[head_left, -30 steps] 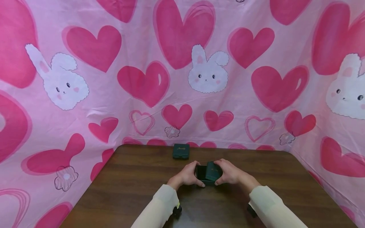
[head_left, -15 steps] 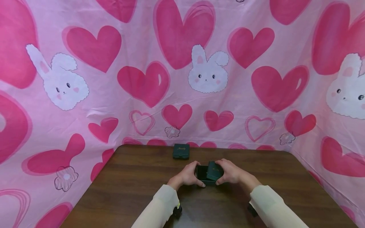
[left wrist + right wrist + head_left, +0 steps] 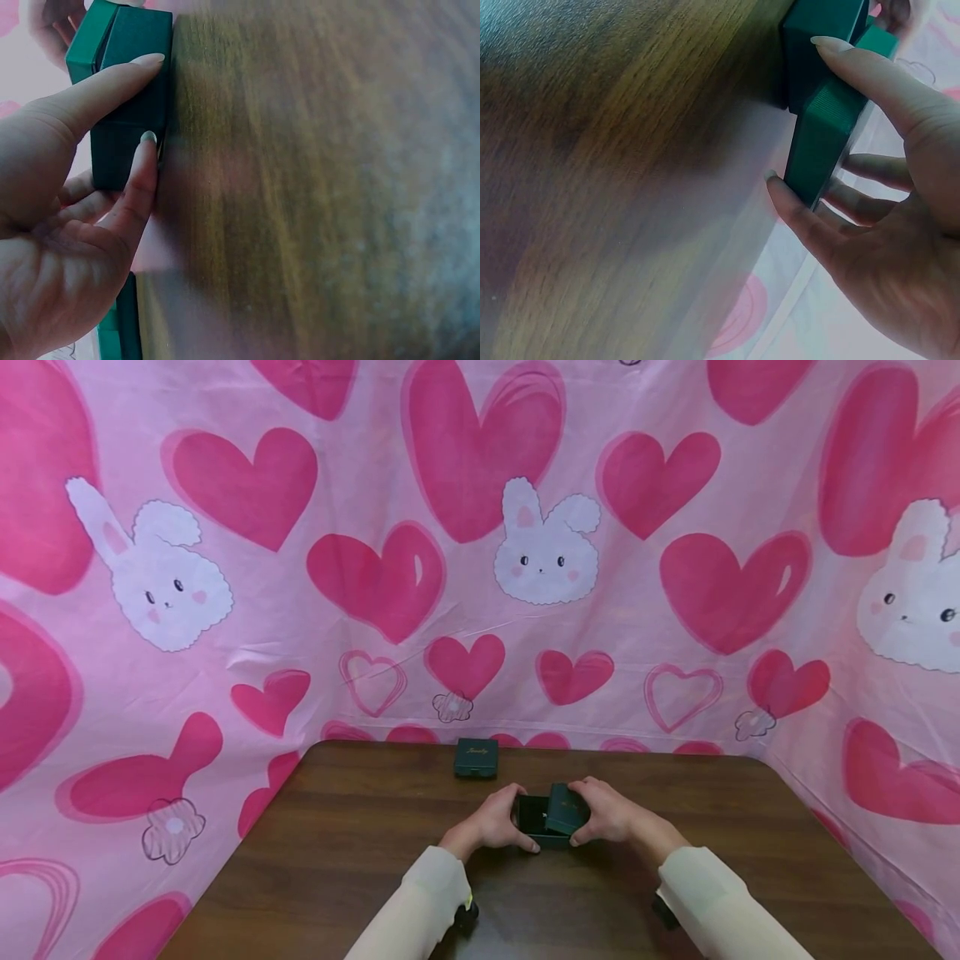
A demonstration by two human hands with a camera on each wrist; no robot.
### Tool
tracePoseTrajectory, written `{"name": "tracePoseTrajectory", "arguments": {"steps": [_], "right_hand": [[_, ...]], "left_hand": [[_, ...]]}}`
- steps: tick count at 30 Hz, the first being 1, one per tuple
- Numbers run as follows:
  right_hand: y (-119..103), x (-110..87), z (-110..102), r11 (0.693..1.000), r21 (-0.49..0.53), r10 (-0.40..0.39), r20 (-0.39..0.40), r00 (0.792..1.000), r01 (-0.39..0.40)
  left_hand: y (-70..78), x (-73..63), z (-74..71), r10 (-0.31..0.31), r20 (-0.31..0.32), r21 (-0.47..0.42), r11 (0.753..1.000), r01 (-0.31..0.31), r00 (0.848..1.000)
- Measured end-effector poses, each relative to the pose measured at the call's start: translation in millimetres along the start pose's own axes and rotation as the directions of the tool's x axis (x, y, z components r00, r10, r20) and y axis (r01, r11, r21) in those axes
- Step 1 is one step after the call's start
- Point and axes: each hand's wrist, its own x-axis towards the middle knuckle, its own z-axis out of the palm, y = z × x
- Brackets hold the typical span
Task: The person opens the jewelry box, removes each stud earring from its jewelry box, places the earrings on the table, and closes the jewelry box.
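A dark green jewelry box (image 3: 531, 817) stands on the wooden table with its dark inside partly showing. My left hand (image 3: 495, 817) holds it at the left end, thumb along the near side in the left wrist view, where the box (image 3: 135, 112) sits low over the wood. At the other end my right hand (image 3: 606, 812) grips the green lid (image 3: 566, 810), which lies shifted and tilted over the right part of the box. In the right wrist view the lid (image 3: 825, 131) juts out past the box between thumb and fingers.
A second green box (image 3: 476, 758) with gold lettering sits closed near the table's back edge, left of the hands. Behind the table (image 3: 360, 827) and along its sides hangs a pink cloth (image 3: 465, 610) printed with hearts and rabbits.
The lid has shifted slightly to the right with my right hand, and a little more of the box's inside shows. My left hand and the box have stayed in place.
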Motion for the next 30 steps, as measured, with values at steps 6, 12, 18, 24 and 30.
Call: {"name": "tracePoseTrajectory", "arguments": {"steps": [6,12,18,24,30], "right_hand": [[-0.5,0.7,0.1,1.000,-0.001,0.011,0.001,1.000,-0.011],[0.3,1.2,-0.3,0.999,0.017,0.043,0.013,0.999,-0.043],[1.1,1.7,-0.3,0.998,0.016,0.062,0.013,0.998,-0.062],[1.7,2.6,0.2,0.999,0.000,0.052,0.001,0.999,-0.052],[1.7,1.8,-0.8,1.000,-0.007,0.019,-0.010,1.000,-0.019]], "left_hand": [[-0.5,-0.1,0.4,0.001,-0.004,0.010,1.000,-0.001,1.000],[-0.7,-0.1,0.5,0.005,-0.005,0.016,1.000,-0.005,1.000],[0.2,-0.3,-0.3,0.006,-0.002,0.009,1.000,-0.006,1.000],[0.4,-0.2,-0.6,0.004,0.001,0.005,1.000,-0.004,1.000],[0.7,-0.4,-0.1,0.009,-0.001,0.007,1.000,-0.009,1.000]]}}
